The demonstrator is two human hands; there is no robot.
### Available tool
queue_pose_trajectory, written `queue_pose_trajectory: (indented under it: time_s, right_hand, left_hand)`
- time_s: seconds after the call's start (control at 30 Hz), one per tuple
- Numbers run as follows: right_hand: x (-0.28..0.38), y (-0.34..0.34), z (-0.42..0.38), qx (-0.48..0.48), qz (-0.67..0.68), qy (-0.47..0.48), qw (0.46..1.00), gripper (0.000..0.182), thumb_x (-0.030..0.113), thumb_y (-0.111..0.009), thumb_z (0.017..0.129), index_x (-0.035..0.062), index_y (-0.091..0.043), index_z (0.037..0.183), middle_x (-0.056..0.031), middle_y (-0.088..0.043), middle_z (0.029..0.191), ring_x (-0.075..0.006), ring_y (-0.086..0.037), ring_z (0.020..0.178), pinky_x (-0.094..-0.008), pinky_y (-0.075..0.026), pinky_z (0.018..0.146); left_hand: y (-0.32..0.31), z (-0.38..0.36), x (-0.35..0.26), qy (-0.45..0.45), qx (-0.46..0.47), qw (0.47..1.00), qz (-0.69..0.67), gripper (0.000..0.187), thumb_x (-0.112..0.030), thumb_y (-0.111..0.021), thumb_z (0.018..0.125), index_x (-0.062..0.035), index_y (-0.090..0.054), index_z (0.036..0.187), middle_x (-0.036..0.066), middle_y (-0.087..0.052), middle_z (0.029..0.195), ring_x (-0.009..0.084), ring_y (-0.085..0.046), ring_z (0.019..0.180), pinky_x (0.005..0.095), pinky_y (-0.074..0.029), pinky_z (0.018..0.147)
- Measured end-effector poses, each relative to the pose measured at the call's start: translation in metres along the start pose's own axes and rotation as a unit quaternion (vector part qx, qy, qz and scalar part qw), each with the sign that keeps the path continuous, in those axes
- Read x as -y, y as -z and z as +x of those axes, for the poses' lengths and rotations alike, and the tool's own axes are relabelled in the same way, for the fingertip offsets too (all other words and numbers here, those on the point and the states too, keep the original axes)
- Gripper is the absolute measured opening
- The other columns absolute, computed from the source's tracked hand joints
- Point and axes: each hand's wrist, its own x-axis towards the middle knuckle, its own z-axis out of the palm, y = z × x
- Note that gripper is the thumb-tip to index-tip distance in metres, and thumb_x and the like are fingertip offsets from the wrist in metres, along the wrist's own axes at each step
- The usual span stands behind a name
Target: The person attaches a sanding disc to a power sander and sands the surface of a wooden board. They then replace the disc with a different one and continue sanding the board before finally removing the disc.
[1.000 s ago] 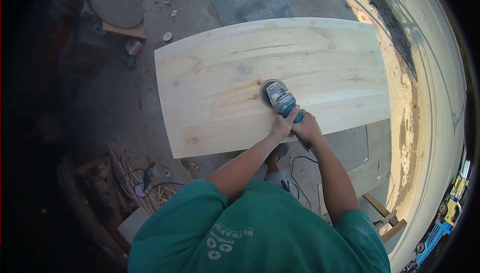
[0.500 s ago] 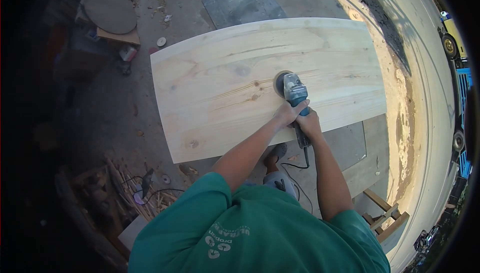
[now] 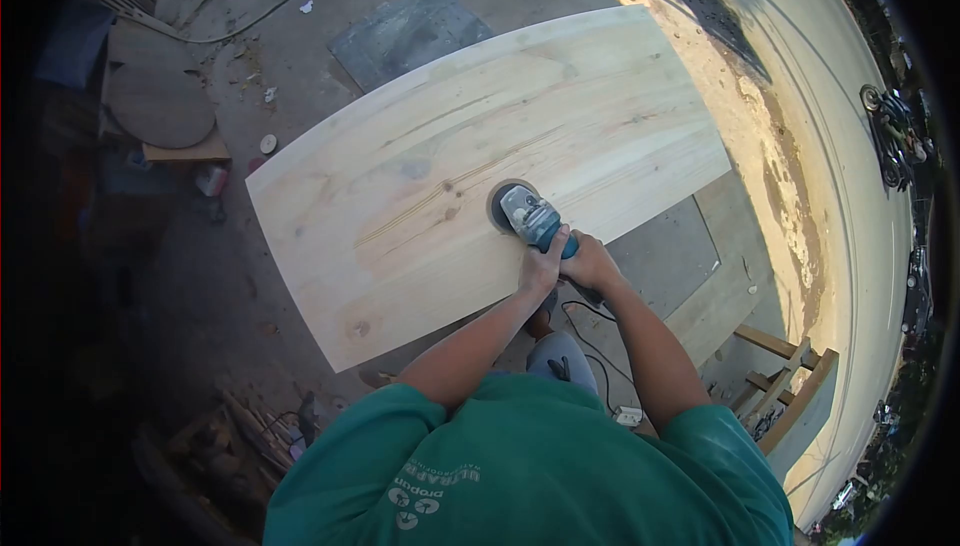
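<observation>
A teal angle grinder [image 3: 532,218] with a round sanding disc [image 3: 505,204] rests on the pale wooden panel [image 3: 600,76]. The disc lies against the wood, left of several knots and brown grain streaks' right end. My left hand [image 3: 541,268] wraps around the grinder's body near its middle. Behind it, my right hand [image 3: 592,264] grips the rear of the same tool. A black power cord [image 3: 590,308] trails from the handle end down past my leg. The undersides of both palms are hidden.
A wooden frame [image 3: 790,386] stands at lower right, near a white power socket [image 3: 627,416]. Scrap wood [image 3: 255,426] is piled at lower left. A round board [image 3: 160,106] leans at upper left. The road [image 3: 850,246] runs along the right, with a motorcycle [image 3: 893,136] beyond.
My view has turned, so the panel appears tilted and shifted left. The grinder, still in both hands, now points more to the upper left. The power socket has come into view.
</observation>
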Motion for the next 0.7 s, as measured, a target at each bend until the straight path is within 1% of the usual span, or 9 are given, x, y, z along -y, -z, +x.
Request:
queue_pose_trajectory:
  time_s: [0.03,0.1,0.17,0.23,0.3,0.47,0.57,0.63,0.7]
  right_hand:
    - [-0.036,0.013,-0.002,-0.015,0.049,-0.023,0.998,0.060,0.044,-0.073,0.069,-0.0043,-0.063,0.103,-0.0278,-0.070,0.099,-0.0413,-0.068,0.097,-0.0460,-0.053,0.085]
    - [-0.077,0.023,-0.014,-0.044,0.117,-0.047,0.991,0.058,0.043,-0.073,0.070,-0.0047,-0.064,0.101,-0.0277,-0.070,0.099,-0.0409,-0.069,0.097,-0.0450,-0.053,0.084]
    - [-0.098,0.024,-0.024,-0.064,0.159,-0.044,0.984,0.055,0.041,-0.073,0.071,-0.0046,-0.064,0.100,-0.0275,-0.070,0.098,-0.0406,-0.069,0.097,-0.0443,-0.053,0.084]
    - [-0.079,0.013,-0.032,-0.068,0.120,-0.041,0.990,0.055,0.043,-0.072,0.072,-0.0035,-0.063,0.100,-0.0273,-0.070,0.098,-0.0413,-0.068,0.099,-0.0462,-0.053,0.086]
    - [-0.049,0.005,-0.040,-0.011,0.027,-0.013,0.999,0.057,0.045,-0.070,0.072,-0.0021,-0.062,0.103,-0.0266,-0.070,0.098,-0.0418,-0.068,0.100,-0.0481,-0.053,0.088]
    - [-0.046,-0.008,-0.044,0.129,-0.109,0.133,0.977,0.063,0.051,-0.069,0.071,0.0001,-0.060,0.107,-0.0253,-0.070,0.096,-0.0435,-0.068,0.097,-0.0504,-0.053,0.088]
    - [-0.093,0.042,-0.047,0.095,-0.102,0.081,0.987,0.063,0.052,-0.071,0.069,0.0001,-0.061,0.104,-0.0256,-0.070,0.095,-0.0440,-0.067,0.098,-0.0499,-0.053,0.086]
    - [-0.121,0.092,-0.051,0.080,-0.083,0.027,0.993,0.064,0.052,-0.072,0.069,0.0011,-0.062,0.106,-0.0256,-0.070,0.099,-0.0425,-0.068,0.100,-0.0490,-0.053,0.087]
    - [-0.165,0.114,-0.043,0.009,-0.060,0.011,0.998,0.064,0.053,-0.072,0.068,0.0002,-0.064,0.103,-0.0266,-0.070,0.099,-0.0436,-0.067,0.098,-0.0497,-0.052,0.086]
  left_hand:
    - [-0.030,-0.006,-0.008,0.038,0.022,0.998,0.037,0.068,-0.062,-0.064,0.089,0.0033,-0.068,0.107,0.011,-0.069,0.096,0.0174,-0.066,0.093,0.0311,-0.052,0.084]
    - [-0.073,-0.002,0.005,0.003,0.037,0.993,0.116,0.075,-0.066,-0.064,0.084,0.0052,-0.066,0.108,0.016,-0.069,0.094,0.0217,-0.069,0.080,0.0327,-0.055,0.066]
    - [-0.082,0.010,0.031,-0.037,0.043,0.987,0.148,0.077,-0.068,-0.065,0.084,0.0055,-0.066,0.108,0.018,-0.070,0.093,0.0227,-0.071,0.077,0.0328,-0.056,0.062]
    - [-0.066,0.026,0.063,-0.086,0.045,0.986,0.135,0.074,-0.066,-0.064,0.086,0.0042,-0.066,0.109,0.016,-0.070,0.092,0.0203,-0.070,0.085,0.0313,-0.055,0.072]
    - [-0.034,-0.018,0.039,-0.030,0.042,0.998,0.035,0.065,-0.060,-0.062,0.091,0.0018,-0.066,0.111,0.012,-0.068,0.097,0.0162,-0.065,0.095,0.0308,-0.050,0.084]
    - [-0.029,-0.068,0.092,-0.062,-0.143,0.980,-0.122,0.055,-0.054,-0.061,0.095,-0.0010,-0.063,0.111,0.008,-0.064,0.107,0.0133,-0.059,0.098,0.0302,-0.047,0.090]
    - [-0.099,-0.057,0.085,-0.065,-0.118,0.989,-0.065,0.060,-0.057,-0.061,0.094,0.0009,-0.063,0.111,0.009,-0.065,0.103,0.0145,-0.063,0.092,0.0306,-0.054,0.079]
    - [-0.155,-0.043,0.071,0.002,-0.051,0.995,-0.086,0.068,-0.060,-0.063,0.091,0.0039,-0.062,0.112,0.012,-0.066,0.097,0.0183,-0.069,0.080,0.0317,-0.057,0.058]
    - [-0.204,-0.024,0.065,-0.016,-0.036,0.998,-0.051,0.074,-0.064,-0.064,0.087,0.0068,-0.062,0.109,0.015,-0.068,0.091,0.0210,-0.070,0.067,0.0327,-0.054,0.043]
